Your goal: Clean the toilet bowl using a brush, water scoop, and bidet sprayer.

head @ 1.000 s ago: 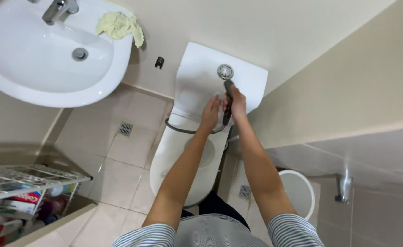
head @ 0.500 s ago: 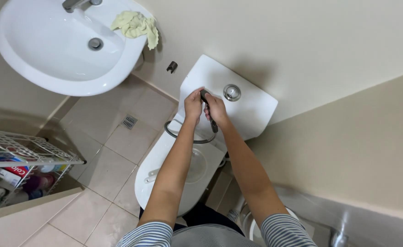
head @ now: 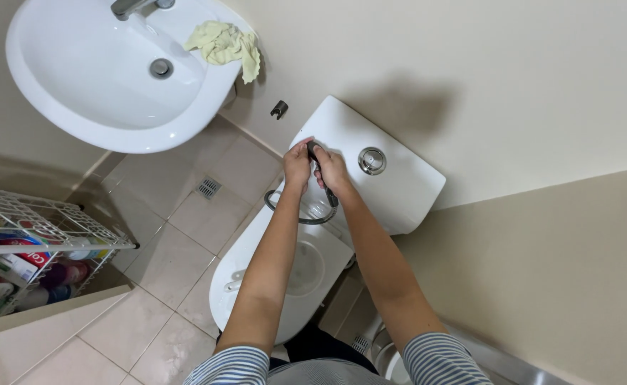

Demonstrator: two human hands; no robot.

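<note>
Over the left end of the white ceramic toilet tank lid (head: 392,189), a dark handheld bidet sprayer (head: 325,182) is held between both hands. The left hand (head: 297,165) is closed around the sprayer's upper end, and the right hand (head: 332,171) is wrapped around its handle just beside the left, the two hands touching. A grey flexible hose (head: 296,214) is seen looping below the hands, across the tank's front edge. A round chrome flush button (head: 372,160) is set in the lid, near the right hand but apart from it. The open white toilet bowl (head: 271,285) lies below the forearms. On the wall left of the tank, a small dark bracket (head: 278,109) is fixed. A crumpled pale yellow cloth (head: 224,44) is draped on the rim of the white oval washbasin (head: 64,107). A white wire rack (head: 39,224) holding bottles stands at the left edge.
</note>
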